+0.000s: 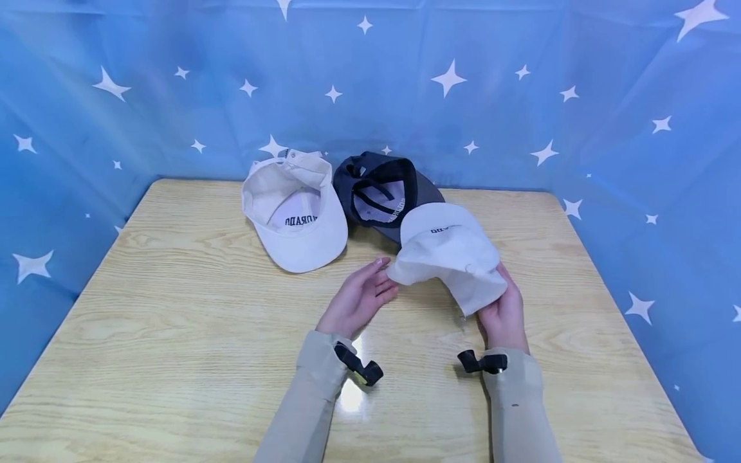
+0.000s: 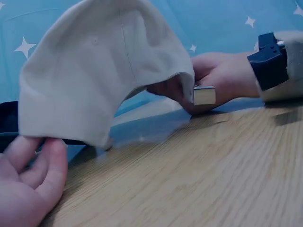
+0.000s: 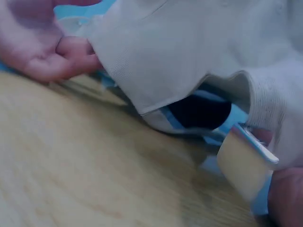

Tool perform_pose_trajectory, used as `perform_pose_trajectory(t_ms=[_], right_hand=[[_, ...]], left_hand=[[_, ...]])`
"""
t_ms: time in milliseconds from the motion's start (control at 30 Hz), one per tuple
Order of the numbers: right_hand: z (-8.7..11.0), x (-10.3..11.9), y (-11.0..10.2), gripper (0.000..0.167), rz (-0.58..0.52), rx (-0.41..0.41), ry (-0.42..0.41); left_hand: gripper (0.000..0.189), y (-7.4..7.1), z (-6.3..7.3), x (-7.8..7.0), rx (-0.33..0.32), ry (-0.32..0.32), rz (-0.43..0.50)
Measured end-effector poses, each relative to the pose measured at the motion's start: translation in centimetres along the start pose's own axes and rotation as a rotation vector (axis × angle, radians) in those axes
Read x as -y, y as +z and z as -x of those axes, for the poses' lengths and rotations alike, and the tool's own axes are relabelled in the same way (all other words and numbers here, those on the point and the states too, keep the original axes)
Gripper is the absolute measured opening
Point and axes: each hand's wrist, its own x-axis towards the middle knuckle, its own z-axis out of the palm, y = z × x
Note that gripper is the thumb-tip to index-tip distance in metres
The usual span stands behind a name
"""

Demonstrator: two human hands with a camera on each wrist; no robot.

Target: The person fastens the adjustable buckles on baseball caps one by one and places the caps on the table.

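Over the right half of the table, my right hand (image 1: pixel 505 316) grips the side of a white baseball cap (image 1: pixel 454 254). The cap is crown up and tilted, its brim away from me and dark lettering partly showing. A metal buckle (image 2: pixel 204 95) hangs from its back strap beside the right hand. My left hand (image 1: pixel 360 301) is at the cap's left edge, fingers loosely extended and fingertips touching the rim in the left wrist view. Behind the cap lies a dark baseball cap (image 1: pixel 427 188), hollow side up. Left of that, another white baseball cap (image 1: pixel 303 241) also lies hollow side up.
The caps are on a light wood-grain table (image 1: pixel 173 308). A blue backdrop (image 1: pixel 393 77) with white stars runs behind it and along both sides. Each wrist carries a small black camera mount, such as the left mount (image 1: pixel 360 366).
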Motion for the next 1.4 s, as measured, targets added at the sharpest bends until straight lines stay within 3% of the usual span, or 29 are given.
perform_pose_trajectory(t_ms=[200, 500, 767, 900, 1000, 1133, 1233, 1333, 1400], right_hand=[[0.0, 0.1, -0.3, 0.039, -0.153, 0.030, 0.054], [0.1, 0.5, -0.7, 0.028, -0.142, 0.113, 0.030], [-0.1, 0.5, -0.9, 0.035, -0.139, 0.155, 0.115], [-0.3, 0.4, -1.0, 0.050, -0.133, 0.238, 0.160], [-0.3, 0.2, -1.0, 0.055, -0.098, 0.347, 0.174], [-0.2, -0.4, -0.6, 0.048, 0.028, 0.510, 0.173], [-0.5, -1.2, 0.1, 0.058, 0.257, 0.626, 0.160], [-0.4, -1.6, 0.3, 0.062, 0.438, 0.681, 0.168], [-0.2, -1.6, 0.2, 0.058, 0.507, 0.683, 0.189]], left_hand=[[0.054, 0.1, -0.1, 0.5, 0.151, 0.063, 0.201], [0.051, 0.4, -0.4, 0.5, 0.336, 0.195, 0.218], [0.049, 0.8, -0.1, 0.2, 0.360, 0.201, 0.219], [0.048, 0.9, 0.2, 0.0, 0.356, 0.193, 0.226], [0.053, 1.0, 0.3, -0.2, 0.356, 0.199, 0.247], [0.054, 1.0, 0.4, -0.3, 0.374, 0.240, 0.269], [0.049, 1.1, 0.2, -0.3, 0.415, 0.271, 0.283], [0.046, 1.1, 0.1, -0.1, 0.436, 0.235, 0.273], [0.046, 1.1, 0.2, 0.1, 0.411, 0.177, 0.222]])
